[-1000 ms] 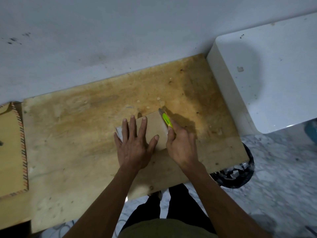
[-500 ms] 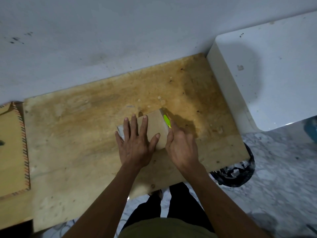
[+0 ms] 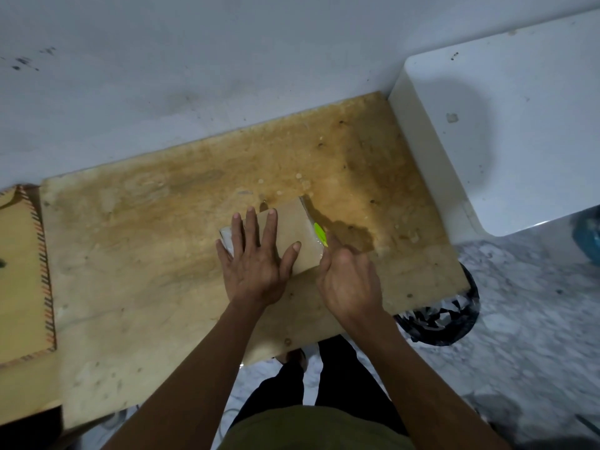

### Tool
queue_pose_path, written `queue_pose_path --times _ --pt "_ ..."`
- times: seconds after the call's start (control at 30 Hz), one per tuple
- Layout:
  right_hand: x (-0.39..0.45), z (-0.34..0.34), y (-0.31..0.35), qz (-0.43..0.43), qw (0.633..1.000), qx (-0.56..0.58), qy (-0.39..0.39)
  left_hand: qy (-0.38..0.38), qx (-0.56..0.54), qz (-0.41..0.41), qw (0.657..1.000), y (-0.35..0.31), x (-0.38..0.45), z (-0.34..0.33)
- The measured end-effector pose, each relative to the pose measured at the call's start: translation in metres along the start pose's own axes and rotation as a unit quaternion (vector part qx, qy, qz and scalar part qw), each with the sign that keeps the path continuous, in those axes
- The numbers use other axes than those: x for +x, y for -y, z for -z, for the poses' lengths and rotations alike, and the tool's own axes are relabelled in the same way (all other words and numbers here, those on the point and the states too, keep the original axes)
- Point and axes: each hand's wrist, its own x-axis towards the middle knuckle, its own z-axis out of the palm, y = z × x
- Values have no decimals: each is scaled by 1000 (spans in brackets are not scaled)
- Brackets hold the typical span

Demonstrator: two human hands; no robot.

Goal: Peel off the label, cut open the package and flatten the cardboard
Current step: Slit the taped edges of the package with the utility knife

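Note:
A small brown cardboard package lies flat on the stained wooden table. My left hand presses down on its top with the fingers spread. A strip of clear tape shows at the package's left end under my fingers. My right hand grips a utility knife with a lime-green body, held against the package's right edge, near its front corner. The blade itself is hidden.
A white appliance top stands to the right of the table, against the white wall. A bin with a black bag sits on the marble floor under the table's right front corner. A tan board with a striped border lies at the left.
My right hand has drawn the knife toward me along the package's right edge, from the far corner to near the front corner. My left hand has stayed pressed on the package.

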Motion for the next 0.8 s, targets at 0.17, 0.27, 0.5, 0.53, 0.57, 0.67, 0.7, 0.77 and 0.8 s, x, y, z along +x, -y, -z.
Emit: queue_pose_path --times 0.17,0.27,0.5,0.53,0.57,0.67,0.7,0.77,0.8 --pt "-9 0 -7 7 1000 5 4 -1 0 1 1000 -1 -1 1" --pt "-15 -2 -14 9 1000 2 13 -8 0 1 1000 0 -1 -1" --pt "-37 -12 -32 22 999 -10 -25 -7 -4 -2 1000 -1 -2 0" --pt "-41 -13 -36 24 999 -16 -28 -5 -3 -2 1000 -1 -2 0" --pt "-47 -13 -39 28 999 -22 -29 -5 -3 -1 1000 0 -2 0" --pt "-62 -16 -51 7 1000 12 12 -12 0 0 1000 0 -1 -2" --pt "-65 -17 -55 2 999 36 17 -12 1 -1 1000 0 -1 -2" --pt "-69 -20 -61 3 998 60 6 -10 0 -3 1000 0 -1 -2" --pt "-70 -22 -63 2 998 65 1 -8 -1 -2 1000 1 -1 -1"
